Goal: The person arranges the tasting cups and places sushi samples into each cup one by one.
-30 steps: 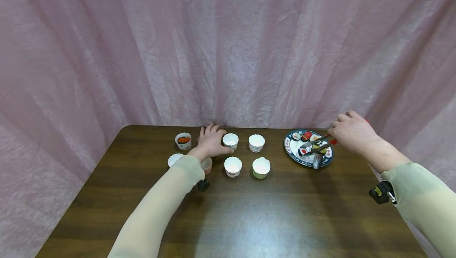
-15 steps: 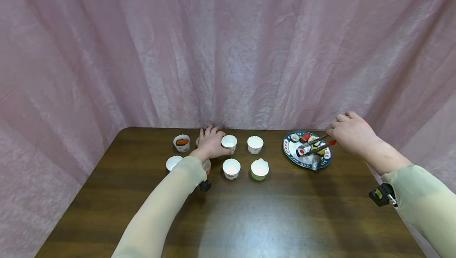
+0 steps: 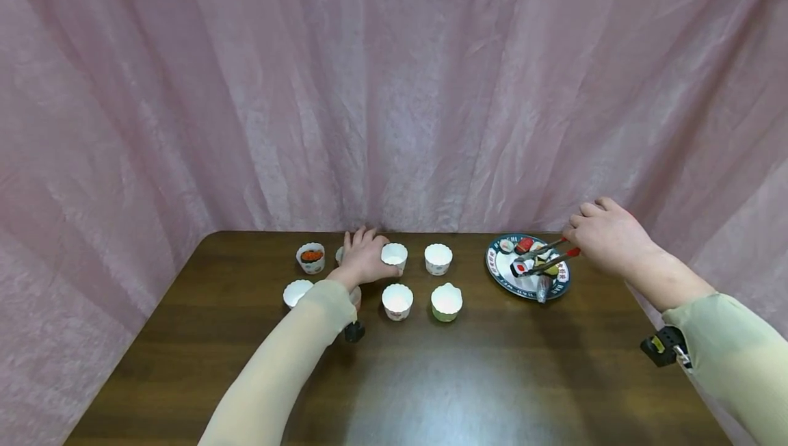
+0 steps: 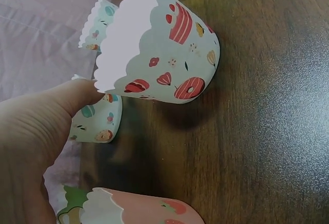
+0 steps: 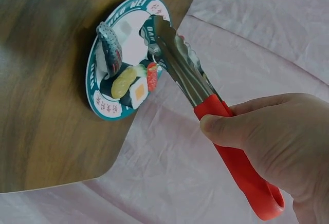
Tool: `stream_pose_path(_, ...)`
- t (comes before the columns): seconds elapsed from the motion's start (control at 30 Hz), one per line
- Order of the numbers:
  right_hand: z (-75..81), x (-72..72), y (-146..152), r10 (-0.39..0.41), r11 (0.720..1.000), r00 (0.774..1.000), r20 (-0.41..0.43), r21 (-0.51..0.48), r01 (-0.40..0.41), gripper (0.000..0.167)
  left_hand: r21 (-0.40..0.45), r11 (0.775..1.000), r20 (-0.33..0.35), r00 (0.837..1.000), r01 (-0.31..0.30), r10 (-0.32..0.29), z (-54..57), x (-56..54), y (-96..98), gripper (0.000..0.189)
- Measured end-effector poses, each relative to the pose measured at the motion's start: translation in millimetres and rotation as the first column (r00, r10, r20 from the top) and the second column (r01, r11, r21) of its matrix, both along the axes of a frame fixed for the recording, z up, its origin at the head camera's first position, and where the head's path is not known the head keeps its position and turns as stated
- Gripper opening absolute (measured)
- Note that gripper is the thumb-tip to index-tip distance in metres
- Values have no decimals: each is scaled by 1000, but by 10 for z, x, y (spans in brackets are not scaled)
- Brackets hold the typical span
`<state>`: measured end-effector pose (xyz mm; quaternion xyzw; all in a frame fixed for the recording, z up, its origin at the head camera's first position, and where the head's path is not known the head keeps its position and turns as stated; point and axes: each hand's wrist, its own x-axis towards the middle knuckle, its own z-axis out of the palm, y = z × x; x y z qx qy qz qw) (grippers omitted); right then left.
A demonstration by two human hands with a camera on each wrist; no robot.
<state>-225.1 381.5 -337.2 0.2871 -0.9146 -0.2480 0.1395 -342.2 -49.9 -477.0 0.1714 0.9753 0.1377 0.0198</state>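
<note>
My left hand (image 3: 364,259) is at the back row of paper baking cups. Its thumb and forefinger are round the sides of a white cup (image 4: 97,124) with a pastel print. The other fingers spread over the cup to its left, mostly hiding it. In my right hand (image 3: 609,237) I grip red-handled metal tongs (image 5: 187,72), thumb on the red sleeve. Their tips reach down over the plate (image 3: 506,283), with a black-wrapped toy sushi roll (image 3: 520,269) with a red centre right at them. Other sushi pieces, one with a silvery fish top (image 5: 110,48), lie beside it.
In the back-left cup (image 3: 310,258) sits an orange-topped sushi. Nearby stand a white cup (image 3: 297,292), a pink cup (image 4: 149,206), a cake-printed cup (image 4: 175,54), a green cup (image 3: 446,302) and another white cup (image 3: 438,259). A pink curtain (image 3: 394,90) hangs behind the table.
The head view has tilted up a little, so everything sits lower in it. Both hands stay at the same cup and plate, and the tongs keep their place at the roll.
</note>
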Motion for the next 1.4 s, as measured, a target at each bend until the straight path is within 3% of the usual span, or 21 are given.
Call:
stream_pose_path(0.23,13,-27,30,28,1000,999,-17,1,-28,24,10,1000,31,1000,-6,6,-74,-104,17,71)
stream_pose_path(0.63,203,-50,-63,23,1000,997,-70,-5,-24,23,-18,1000,22,1000,-11,11,-61,-114,82,71)
stream_pose_path(0.9,305,-124,-396,63,997,995,-76,-36,-66,27,8,1000,53,999,-13,13,-56,-122,96,70)
stream_pose_path(1.4,217,-406,-1117,191,976,963,-192,-70,-207,19,-1,1000,35,999,-14,14,-124,-174,118,72)
